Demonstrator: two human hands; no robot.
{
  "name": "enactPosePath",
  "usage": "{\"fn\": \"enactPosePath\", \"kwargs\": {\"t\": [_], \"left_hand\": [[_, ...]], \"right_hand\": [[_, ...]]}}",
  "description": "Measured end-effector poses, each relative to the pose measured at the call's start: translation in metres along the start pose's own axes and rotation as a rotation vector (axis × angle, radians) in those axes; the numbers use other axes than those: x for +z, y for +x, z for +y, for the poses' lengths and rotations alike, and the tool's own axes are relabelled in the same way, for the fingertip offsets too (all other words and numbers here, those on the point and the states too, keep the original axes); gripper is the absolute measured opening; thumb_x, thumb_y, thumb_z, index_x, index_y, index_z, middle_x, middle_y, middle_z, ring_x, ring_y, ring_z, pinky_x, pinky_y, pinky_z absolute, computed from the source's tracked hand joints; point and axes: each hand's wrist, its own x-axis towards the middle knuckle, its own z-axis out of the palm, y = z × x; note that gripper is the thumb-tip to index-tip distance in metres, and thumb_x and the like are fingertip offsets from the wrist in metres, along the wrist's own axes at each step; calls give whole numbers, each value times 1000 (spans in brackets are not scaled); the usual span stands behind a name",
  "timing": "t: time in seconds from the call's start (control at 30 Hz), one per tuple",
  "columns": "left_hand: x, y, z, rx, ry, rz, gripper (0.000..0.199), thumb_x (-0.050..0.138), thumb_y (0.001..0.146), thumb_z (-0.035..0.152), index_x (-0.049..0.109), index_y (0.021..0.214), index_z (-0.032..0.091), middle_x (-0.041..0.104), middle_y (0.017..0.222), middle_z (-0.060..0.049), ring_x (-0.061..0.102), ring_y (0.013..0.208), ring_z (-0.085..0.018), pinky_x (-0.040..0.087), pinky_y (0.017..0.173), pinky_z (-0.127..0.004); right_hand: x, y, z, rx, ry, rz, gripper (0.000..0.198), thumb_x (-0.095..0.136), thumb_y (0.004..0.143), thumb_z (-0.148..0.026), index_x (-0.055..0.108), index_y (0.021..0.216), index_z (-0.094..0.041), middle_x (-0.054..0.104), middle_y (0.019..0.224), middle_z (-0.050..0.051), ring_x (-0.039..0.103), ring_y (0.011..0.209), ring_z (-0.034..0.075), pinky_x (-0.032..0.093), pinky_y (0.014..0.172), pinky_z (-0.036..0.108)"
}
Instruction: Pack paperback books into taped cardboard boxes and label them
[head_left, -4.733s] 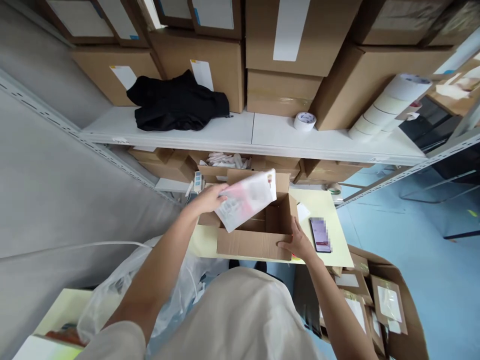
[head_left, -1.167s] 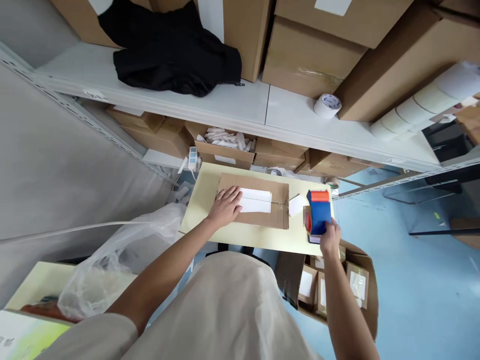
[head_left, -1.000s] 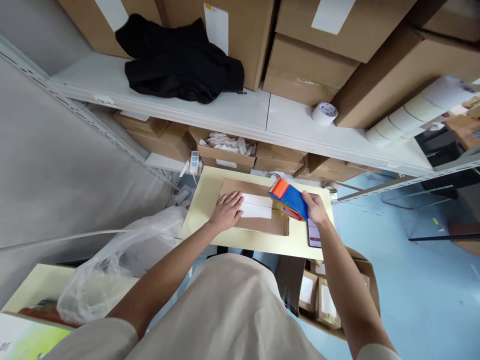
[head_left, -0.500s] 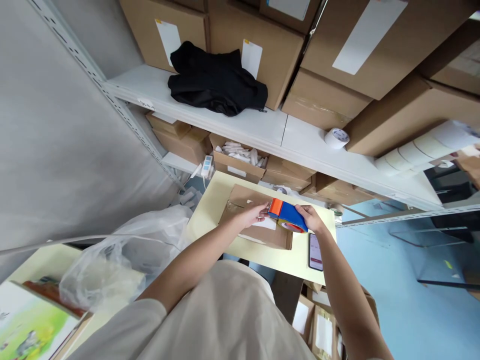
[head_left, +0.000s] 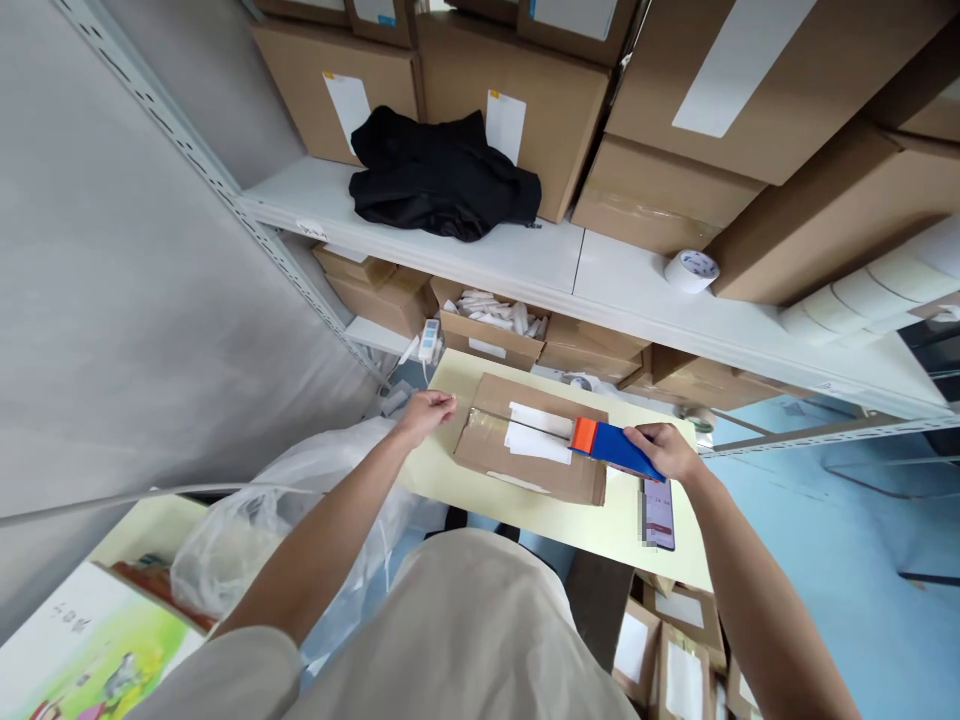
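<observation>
My right hand (head_left: 664, 450) grips a blue and orange tape dispenser (head_left: 619, 445) over the right part of a closed cardboard box (head_left: 540, 470). A clear strip of packing tape (head_left: 517, 420) stretches from the dispenser's orange end leftward along the seam of the box. Just past the left end of the box, my left hand (head_left: 429, 415) is closed in a pinch on the tape's far end, which is hard to see. White paper (head_left: 538, 435) lies on the box top, partly under the strip.
The box stands on a pale yellow table (head_left: 397, 485). A phone (head_left: 658, 515) lies near its right edge. Behind are shelves (head_left: 555, 255) with cartons, a black garment (head_left: 446, 180) and a tape roll (head_left: 691, 270). Clear plastic sheeting (head_left: 255, 545) is at left, labelled boxes (head_left: 679, 665) below right.
My left hand has moved left from the dispenser past the box's end, drawing out tape. My right hand and the dispenser have shifted slightly right, and the view has moved a little.
</observation>
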Motion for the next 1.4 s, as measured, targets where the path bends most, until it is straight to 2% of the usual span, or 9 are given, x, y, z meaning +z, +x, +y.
{"fn": "enactPosePath", "kwargs": {"t": [0.3, 0.43, 0.57, 0.63, 0.77, 0.83, 1.0, 1.17, 1.4], "left_hand": [[22, 14, -46, -61, 246, 61, 25, 62, 72, 41, 68, 75, 16, 70, 73, -7, 66, 68, -18, 51, 66, -30], [21, 16, -54, -13, 438, 118, 42, 66, 72, 39, 66, 108, 18, 72, 99, -11, 65, 102, -27, 47, 90, -37], [15, 13, -48, 55, 656, 93, 60, 50, 85, 46, 48, 133, 10, 56, 132, -22, 59, 117, -29, 44, 98, -42], [18, 7, -35, 176, 715, 43, 69, 47, 86, 50, 39, 140, 8, 42, 145, -23, 49, 128, -29, 36, 106, -42], [44, -5, -7, 743, 1059, -425, 111, 61, 64, 71, 25, 149, 10, 20, 157, -20, 17, 145, -36, 9, 118, -48], [57, -8, -1, 840, 1209, -538, 126, 62, 55, 77, 19, 150, 6, 17, 157, -23, 11, 146, -37, 3, 117, -49], [66, -8, -6, 794, 1348, -522, 139, 61, 48, 82, 12, 150, 1, 14, 157, -24, 10, 146, -36, 1, 118, -45], [66, -7, -6, 791, 1378, -524, 140, 58, 48, 84, 14, 149, -1, 14, 157, -25, 10, 146, -37, -3, 118, -44], [54, -10, -5, 730, 1421, -548, 133, 57, 52, 84, 20, 148, 0, 15, 155, -28, 11, 145, -40, 2, 117, -48]], "right_hand": [[10, 6, -4, 61, -54, -21, 57, 40, 85, -65, 47, 51, -19, 48, 50, -1, 41, 50, 12, 35, 52, 26], [11, 3, -3, 55, -46, 5, 58, 38, 86, -64, 49, 52, -19, 49, 50, -1, 42, 51, 12, 35, 53, 26], [12, 1, -3, 63, -29, 19, 58, 38, 85, -65, 47, 50, -19, 47, 50, -1, 41, 50, 12, 35, 51, 26], [11, 1, -5, 59, -34, 19, 58, 39, 85, -66, 44, 50, -20, 46, 49, -1, 40, 49, 12, 34, 51, 26], [9, 4, -8, 66, -33, -8, 58, 38, 84, -67, 44, 50, -20, 48, 49, -1, 42, 49, 12, 35, 52, 27], [8, 7, -10, 50, -37, -28, 58, 36, 85, -66, 44, 49, -20, 48, 48, 0, 44, 49, 13, 36, 53, 27], [1, 6, 4, -2, -49, -57, 56, 37, 86, -62, 44, 49, -21, 50, 48, 1, 44, 49, 13, 37, 55, 27], [-14, -16, 67, 92, -50, -87, 58, 37, 84, -66, 48, 50, -21, 51, 47, 1, 44, 48, 13, 36, 53, 27], [25, -11, 109, 86, 50, -117, 59, 34, 85, -64, 56, 54, -19, 57, 54, 2, 49, 54, 14, 40, 58, 27]]}}
